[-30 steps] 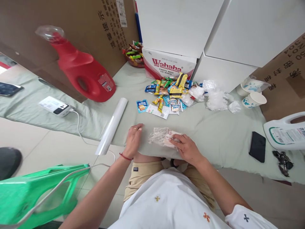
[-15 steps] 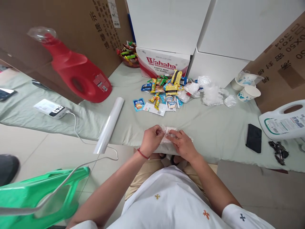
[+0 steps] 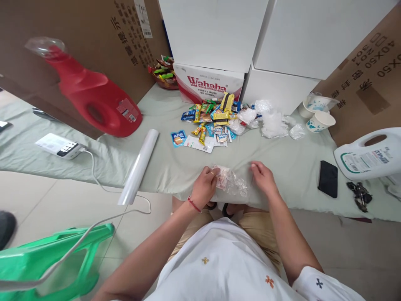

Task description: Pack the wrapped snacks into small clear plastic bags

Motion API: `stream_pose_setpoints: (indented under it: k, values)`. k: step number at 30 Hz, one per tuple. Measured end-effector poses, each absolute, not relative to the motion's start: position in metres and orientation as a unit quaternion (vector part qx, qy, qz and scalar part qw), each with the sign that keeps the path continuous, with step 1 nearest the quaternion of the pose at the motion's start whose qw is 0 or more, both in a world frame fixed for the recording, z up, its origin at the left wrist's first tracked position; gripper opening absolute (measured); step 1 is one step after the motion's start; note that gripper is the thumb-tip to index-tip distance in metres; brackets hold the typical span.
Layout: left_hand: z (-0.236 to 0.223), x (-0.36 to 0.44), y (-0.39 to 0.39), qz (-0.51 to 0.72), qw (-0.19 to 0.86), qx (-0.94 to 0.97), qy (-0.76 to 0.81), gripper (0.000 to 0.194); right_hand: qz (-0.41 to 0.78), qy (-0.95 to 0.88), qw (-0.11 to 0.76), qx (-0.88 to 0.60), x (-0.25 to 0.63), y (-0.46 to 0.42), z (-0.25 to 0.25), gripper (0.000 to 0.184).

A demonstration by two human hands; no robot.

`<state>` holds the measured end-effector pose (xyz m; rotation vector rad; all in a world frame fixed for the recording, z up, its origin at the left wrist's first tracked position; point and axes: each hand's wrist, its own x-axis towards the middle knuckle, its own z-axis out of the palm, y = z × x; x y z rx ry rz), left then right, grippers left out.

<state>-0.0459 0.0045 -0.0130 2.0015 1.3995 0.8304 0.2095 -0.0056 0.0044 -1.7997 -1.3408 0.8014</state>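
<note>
My left hand (image 3: 205, 184) is closed on the left end of a small white packet with reddish print (image 3: 222, 177), at the table's front edge. Crumpled clear plastic wrap (image 3: 236, 184) spreads from the packet's right side over the cloth. My right hand (image 3: 263, 177) is held to the right of the wrap, apart from it. Its fingers are drawn together in a pinch, and whatever may be between them is too small to make out. Beyond the hands lies a heap of snack packets (image 3: 213, 117), with several crumpled clear plastic pieces (image 3: 274, 123) to its right.
A white film roll (image 3: 139, 167), a power bank (image 3: 61, 146) with a cable and a red jug (image 3: 100, 100) are on the left. On the right are paper cups (image 3: 320, 121), a phone (image 3: 328, 179), keys (image 3: 359, 195) and a white jug (image 3: 369, 154). Boxes (image 3: 208, 83) line the back.
My right hand has let go of the wrapped packet and moved right. The clear wrap now lies spread to the packet's right, and more of the packet shows. My left hand stays at the packet.
</note>
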Motion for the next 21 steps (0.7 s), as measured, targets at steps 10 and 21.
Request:
stream_pose_setpoints:
  k: [10,21]
  values:
    - [-0.01,-0.047,-0.009,0.301,0.292,0.725,0.547,0.031,0.423,-0.596,0.287,-0.62,0.203,-0.013,0.02,0.032]
    - [0.002,-0.018,-0.026,0.163,0.157,0.795,0.563,0.033,0.393,-0.408,0.423,-0.707,0.167,-0.04,0.017,0.036]
